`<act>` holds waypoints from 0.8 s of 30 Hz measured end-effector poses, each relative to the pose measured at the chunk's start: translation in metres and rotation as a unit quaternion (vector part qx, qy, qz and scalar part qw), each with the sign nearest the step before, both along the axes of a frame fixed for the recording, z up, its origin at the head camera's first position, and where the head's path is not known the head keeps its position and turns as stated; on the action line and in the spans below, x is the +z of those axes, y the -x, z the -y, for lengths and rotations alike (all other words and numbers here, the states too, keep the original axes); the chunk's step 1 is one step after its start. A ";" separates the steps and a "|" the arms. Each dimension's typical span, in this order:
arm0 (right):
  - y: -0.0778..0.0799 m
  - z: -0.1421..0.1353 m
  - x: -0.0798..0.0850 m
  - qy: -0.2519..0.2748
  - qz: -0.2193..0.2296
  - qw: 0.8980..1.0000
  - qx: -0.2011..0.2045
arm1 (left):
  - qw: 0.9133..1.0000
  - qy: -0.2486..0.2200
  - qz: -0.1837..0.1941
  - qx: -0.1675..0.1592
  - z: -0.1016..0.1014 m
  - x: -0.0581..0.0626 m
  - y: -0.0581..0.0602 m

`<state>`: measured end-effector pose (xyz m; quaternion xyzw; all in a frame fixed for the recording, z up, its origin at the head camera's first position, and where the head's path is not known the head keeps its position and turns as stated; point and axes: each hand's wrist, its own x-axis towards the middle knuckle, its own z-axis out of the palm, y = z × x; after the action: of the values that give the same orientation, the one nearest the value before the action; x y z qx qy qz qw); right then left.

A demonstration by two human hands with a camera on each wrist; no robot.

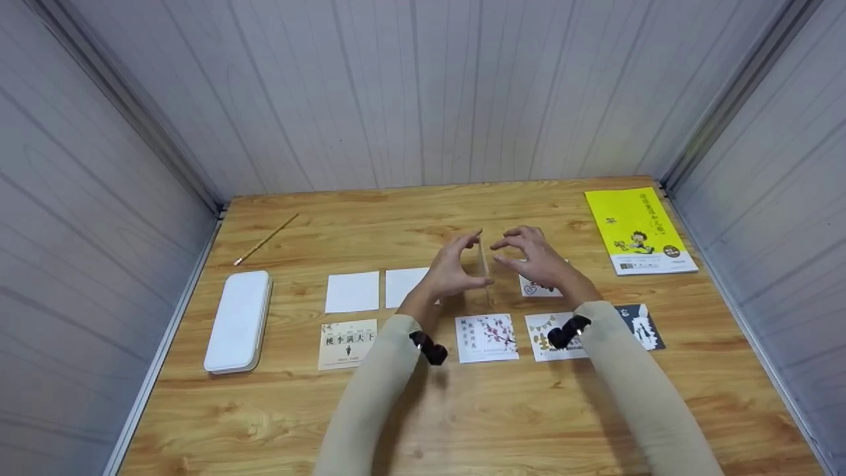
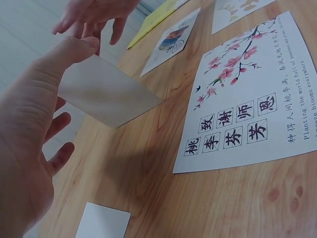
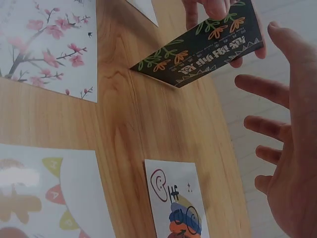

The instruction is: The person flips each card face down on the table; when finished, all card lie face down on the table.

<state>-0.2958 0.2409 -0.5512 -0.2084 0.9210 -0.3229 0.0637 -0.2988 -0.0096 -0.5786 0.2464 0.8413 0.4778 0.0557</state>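
My left hand (image 1: pixel 451 270) pinches a greeting card (image 1: pixel 483 261) by its edges, thumb at the near edge and fingers at the far one. The card stands on edge above the table; its plain pale back (image 2: pixel 111 91) shows in the left wrist view. In the right wrist view its dark front (image 3: pixel 198 47) carries orange flowers and white lettering. My right hand (image 1: pixel 538 259) is just right of the card, fingers spread and apart from it. Below lies a card with pink blossoms (image 1: pixel 487 338). Under my right hand, a colourful cartoon card (image 3: pixel 178 203) is partly covered.
Two blank white cards (image 1: pixel 352 292) lie left of my hands, above a beige lettered card (image 1: pixel 344 344). A bunting card (image 1: pixel 542 337) and a dark blue card (image 1: pixel 644 327) are partly behind my right sleeve. A white case (image 1: pixel 238 320), pencil (image 1: pixel 268 239) and yellow booklet (image 1: pixel 638 228) lie farther out.
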 end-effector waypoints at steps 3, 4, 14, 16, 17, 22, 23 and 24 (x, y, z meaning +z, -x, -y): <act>0.001 0.005 0.001 0.004 -0.007 1.000 -0.003 | 1.000 0.007 -0.003 -0.002 -0.002 0.000 0.001; 0.001 0.007 0.001 0.004 -0.009 1.000 -0.004 | 1.000 0.008 -0.003 -0.002 -0.003 -0.001 0.001; 0.000 0.011 0.004 0.017 -0.015 1.000 -0.013 | 1.000 0.014 -0.009 -0.008 -0.010 -0.004 0.001; 0.000 0.011 0.004 0.020 -0.021 1.000 -0.009 | 1.000 0.018 -0.005 -0.007 -0.010 -0.005 0.000; 0.000 0.011 0.004 0.022 -0.023 0.999 -0.008 | 1.000 0.021 -0.002 -0.006 -0.011 -0.006 0.000; 0.001 0.008 0.004 0.024 -0.026 0.999 -0.006 | 0.999 0.046 0.022 0.007 -0.011 -0.011 -0.002; 0.001 0.008 0.003 0.025 -0.027 0.999 -0.004 | 0.998 0.057 0.025 0.012 -0.011 -0.013 -0.002; 0.001 0.007 0.003 0.026 -0.028 0.999 -0.003 | 0.997 0.066 0.026 0.017 -0.011 -0.014 -0.002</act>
<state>-0.2964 0.2336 -0.5482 -0.2162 0.9144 -0.3407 0.0313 -0.2969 0.0012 -0.5925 0.2156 0.8736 0.4279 0.0854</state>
